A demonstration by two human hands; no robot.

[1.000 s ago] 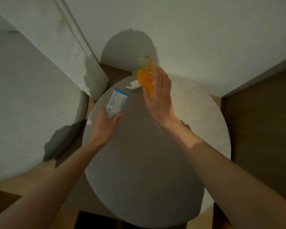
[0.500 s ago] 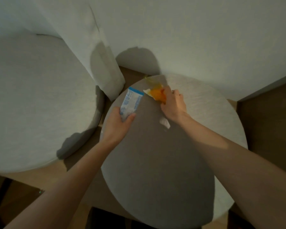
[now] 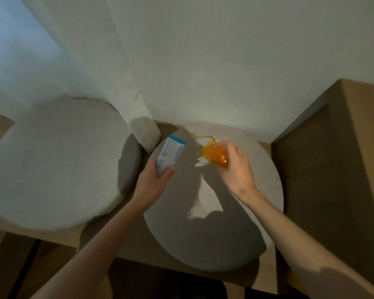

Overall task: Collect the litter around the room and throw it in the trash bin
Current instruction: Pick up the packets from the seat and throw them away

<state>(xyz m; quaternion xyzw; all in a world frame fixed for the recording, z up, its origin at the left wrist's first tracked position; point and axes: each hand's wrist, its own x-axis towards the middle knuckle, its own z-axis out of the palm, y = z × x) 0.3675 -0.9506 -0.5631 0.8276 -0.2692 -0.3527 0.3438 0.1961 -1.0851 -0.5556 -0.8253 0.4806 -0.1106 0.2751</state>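
Observation:
My left hand [image 3: 152, 182] grips a white wrapper with a blue end [image 3: 170, 155] by its lower end, above the left side of a round grey pouf [image 3: 246, 223]. My right hand [image 3: 235, 169] pinches a crumpled orange plastic wrapper [image 3: 213, 156] over the far part of the pouf. A bit of white paper [image 3: 201, 162] shows under the orange wrapper, and a thin yellowish strip [image 3: 203, 137] trails from it toward the wall. No trash bin is in view.
A second, larger round grey pouf [image 3: 56, 162] stands to the left. A white curtain [image 3: 125, 87] hangs down between the poufs against the white wall. A brown wooden cabinet [image 3: 343, 169] stands at the right. The floor is wood.
My right hand has lifted the orange wrapper off the pouf and closed round it. The small white scrap seen near my wrist earlier is no longer on the pouf. The view pulled back.

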